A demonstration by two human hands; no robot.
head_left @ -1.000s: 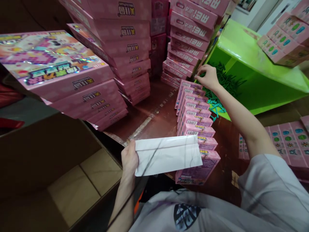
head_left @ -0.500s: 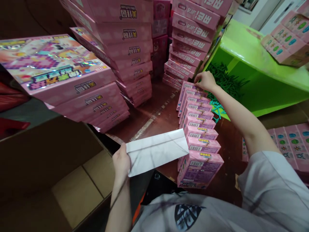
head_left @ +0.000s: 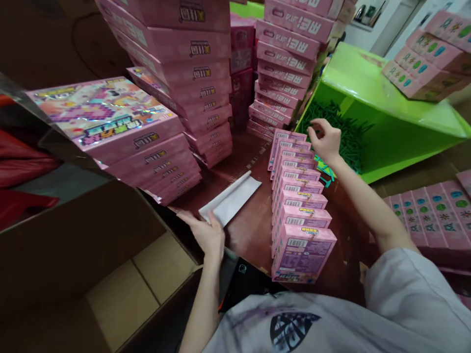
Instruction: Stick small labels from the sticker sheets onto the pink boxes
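While your left hand (head_left: pixel 210 237) is resting at the near end of a flat white packet (head_left: pixel 235 198), your right hand (head_left: pixel 327 141) is hovering just right of the far end of the row of pink boxes (head_left: pixel 304 255), at the mouth of a lime-green container (head_left: pixel 392 139) heaped with green pieces (head_left: pixel 353 131). The packet is lying on the bench (head_left: pixel 253 233), left of the row and apart from it. Your left fingers are standing wide, the thumb overlapping the packet's edge. Your right fingers are curling in narrow; whether they are pinching anything, one cannot tell. The step in hand appears to be picking among the pieces right of the row. The next move is probably calling for a sure pinch there, a lift clear of the row's far boxes, and a firmer left hold on the packet.
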